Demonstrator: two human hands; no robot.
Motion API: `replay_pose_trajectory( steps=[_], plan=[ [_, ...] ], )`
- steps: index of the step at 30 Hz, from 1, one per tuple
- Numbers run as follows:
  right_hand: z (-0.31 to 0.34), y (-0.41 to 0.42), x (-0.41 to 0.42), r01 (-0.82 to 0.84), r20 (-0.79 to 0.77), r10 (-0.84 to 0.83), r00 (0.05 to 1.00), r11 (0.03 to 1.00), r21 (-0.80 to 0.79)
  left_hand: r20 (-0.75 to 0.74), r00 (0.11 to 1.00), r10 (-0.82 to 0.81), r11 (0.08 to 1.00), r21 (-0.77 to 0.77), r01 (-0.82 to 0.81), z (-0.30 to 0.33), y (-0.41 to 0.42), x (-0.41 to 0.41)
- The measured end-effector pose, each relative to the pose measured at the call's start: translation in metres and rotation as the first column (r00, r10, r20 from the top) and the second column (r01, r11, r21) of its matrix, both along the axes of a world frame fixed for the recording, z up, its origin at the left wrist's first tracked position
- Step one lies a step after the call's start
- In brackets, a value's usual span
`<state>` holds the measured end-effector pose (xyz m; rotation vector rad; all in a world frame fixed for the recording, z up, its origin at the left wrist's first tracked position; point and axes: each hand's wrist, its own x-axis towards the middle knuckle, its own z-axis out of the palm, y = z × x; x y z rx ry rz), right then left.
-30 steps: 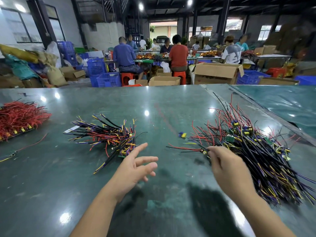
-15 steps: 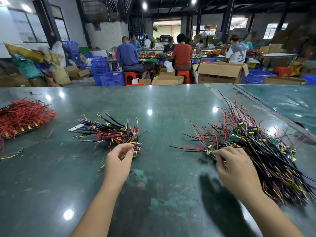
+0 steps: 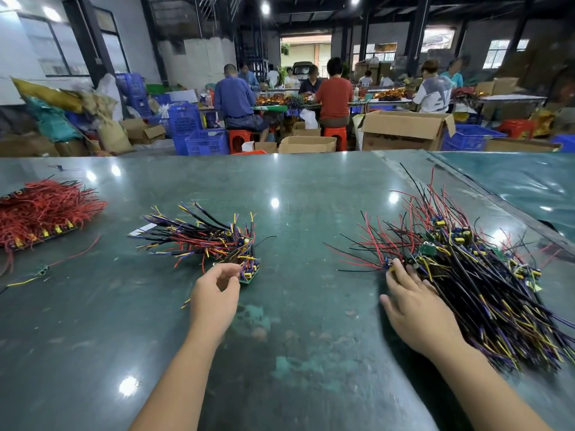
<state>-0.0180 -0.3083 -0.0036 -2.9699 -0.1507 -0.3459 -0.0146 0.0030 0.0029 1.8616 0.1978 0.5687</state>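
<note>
Touching middle wire pile (image 3: 205, 237) of three, left hand (image 3: 214, 298), hold unclear, right hand (image 3: 417, 309) flat on largest pile (image 3: 473, 275).

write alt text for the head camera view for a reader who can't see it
Two bare hands work on a green table: the left hand touches the near edge of a smaller pile of wired circuit boards, the right hand reaches into a larger pile. Red wires lie far left; workers sit behind.
</note>
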Motion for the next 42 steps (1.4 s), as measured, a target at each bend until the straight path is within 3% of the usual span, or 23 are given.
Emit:
replay_pose_trajectory(
  steps=[3,6,10,12,14,19,22,26,28,31,33,35,37,40,42],
  plan=[
    [0.003,0.002,-0.004,-0.094,0.086,0.077,0.993,0.971,0.218,0.013,0.997,0.073,0.979,0.189,-0.075,-0.001,-0.001,0.0],
    [0.01,0.003,-0.009,-0.17,0.157,0.113,0.981,0.889,0.425,0.104,0.98,0.173,0.897,0.394,-0.2,-0.002,-0.004,0.002],
    [0.012,0.013,-0.014,-0.242,0.201,0.164,0.966,0.847,0.473,0.046,0.944,0.325,0.725,0.629,-0.28,-0.006,-0.004,0.011],
    [0.011,0.017,-0.015,-0.255,0.256,0.154,0.954,0.865,0.432,-0.031,0.929,0.37,0.704,0.661,-0.259,-0.008,-0.001,0.014],
    [0.012,0.02,-0.015,-0.258,0.302,0.136,0.944,0.873,0.413,-0.043,0.927,0.372,0.74,0.616,-0.269,-0.008,0.002,0.015],
    [0.013,0.032,-0.022,-0.337,0.345,0.198,0.917,0.847,0.41,0.135,0.964,0.23,0.877,0.401,-0.265,0.004,0.001,0.007],
    [0.014,0.041,-0.025,-0.38,0.364,0.228,0.903,0.819,0.429,0.295,0.955,0.003,0.914,0.386,-0.122,0.015,-0.011,-0.004],
    [0.016,0.052,-0.033,-0.41,0.278,0.305,0.911,0.745,0.527,0.315,0.875,-0.367,0.804,0.581,0.128,0.02,-0.032,-0.019],
    [0.014,0.055,-0.034,-0.383,0.256,0.288,0.923,0.756,0.531,0.275,0.829,-0.487,0.717,0.668,0.2,0.016,-0.041,-0.023],
    [0.013,0.055,-0.031,-0.32,0.264,0.204,0.943,0.778,0.54,0.281,0.79,-0.545,0.641,0.747,0.176,0.015,-0.046,-0.024],
    [0.012,0.055,-0.029,-0.272,0.255,0.141,0.956,0.749,0.604,0.379,0.772,-0.51,0.678,0.73,0.089,0.017,-0.047,-0.024],
    [0.012,0.055,-0.027,-0.212,0.241,0.051,0.969,0.669,0.712,0.476,0.742,-0.473,0.77,0.632,0.085,0.022,-0.05,-0.028],
    [0.014,0.055,-0.024,-0.143,0.182,-0.032,0.983,0.495,0.857,0.466,0.714,-0.522,0.803,0.552,0.227,0.025,-0.054,-0.038],
    [0.02,0.055,-0.023,-0.027,0.027,-0.026,0.999,-0.017,0.999,0.242,0.722,-0.649,0.73,0.464,0.501,0.024,-0.058,-0.047],
    [0.024,0.055,-0.025,0.044,-0.033,0.047,0.998,-0.25,0.967,0.005,0.744,-0.668,0.681,0.407,0.608,0.02,-0.061,-0.045]
  ],
)
